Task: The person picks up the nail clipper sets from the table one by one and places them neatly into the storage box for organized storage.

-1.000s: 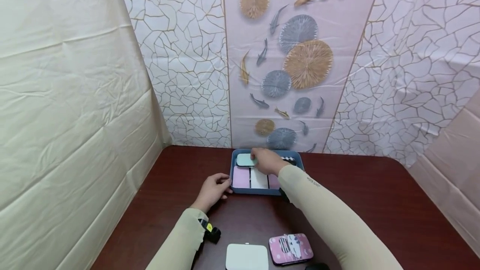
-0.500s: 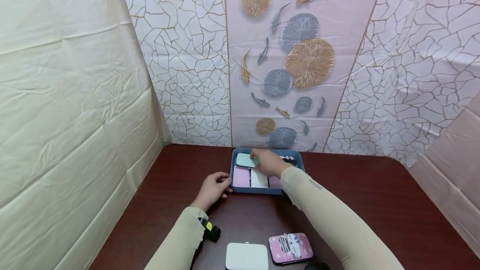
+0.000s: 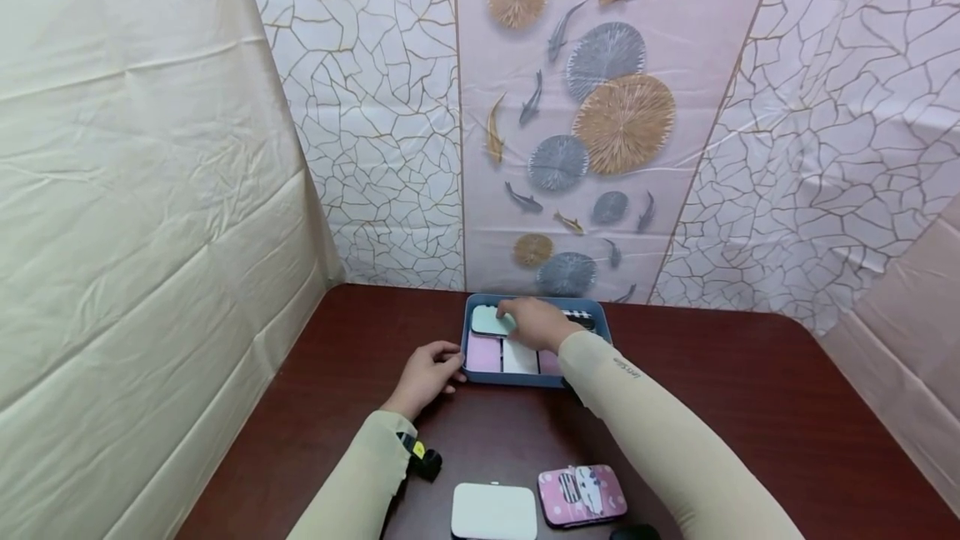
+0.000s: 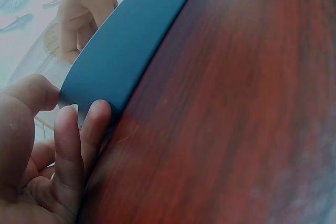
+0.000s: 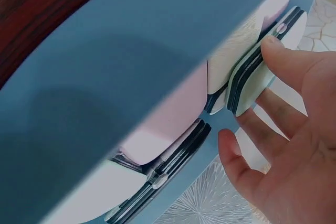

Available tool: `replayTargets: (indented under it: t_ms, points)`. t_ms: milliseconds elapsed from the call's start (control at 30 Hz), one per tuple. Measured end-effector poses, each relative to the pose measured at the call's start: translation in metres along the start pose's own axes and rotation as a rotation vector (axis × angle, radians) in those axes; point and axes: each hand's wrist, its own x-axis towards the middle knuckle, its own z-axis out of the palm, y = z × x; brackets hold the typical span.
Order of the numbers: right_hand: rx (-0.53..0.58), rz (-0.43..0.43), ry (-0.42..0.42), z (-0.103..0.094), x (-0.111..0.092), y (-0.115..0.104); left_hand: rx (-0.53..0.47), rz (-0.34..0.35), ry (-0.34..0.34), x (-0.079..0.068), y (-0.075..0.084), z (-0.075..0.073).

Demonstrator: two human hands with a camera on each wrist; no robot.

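A blue rectangular tray stands on the table, holding several flat cases. At its back left, my right hand pinches a mint-green case with a small clasp, thumb on its dark-rimmed edge in the right wrist view. In front lie a pink case, a white case and a second pink case, partly hidden by my right arm. A black-and-white checkered case is at the back right. My left hand rests at the tray's front left corner, fingertips against its wall.
Nearer me on the table lie a white case and a pink case with a cartoon cat. A black object shows at the bottom edge. Patterned cloth hangs right behind the tray.
My right hand and the mint-green case have shifted slightly left within the tray. My left hand stays at the corner. The head view has tilted a little.
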Motion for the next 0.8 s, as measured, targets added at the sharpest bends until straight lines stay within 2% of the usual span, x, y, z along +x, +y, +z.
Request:
replayTargets:
  t_ms: [133,367,500,800]
  points:
    - [-0.038,-0.010,0.023,0.003,-0.001,-0.001,-0.005,-0.002,0.005,0.000,0.001,-0.002]
    - [-0.104,-0.045,0.125,0.004,-0.010,-0.001,0.002,0.000,-0.002,-0.001,-0.002,-0.002]
    - [-0.124,-0.071,0.131,0.003,-0.012,-0.002,-0.001,0.000,0.008,-0.002,-0.002,-0.001]
    - [-0.162,-0.040,0.124,0.005,-0.012,-0.001,-0.003,0.007,0.006,-0.001,0.001,0.001]
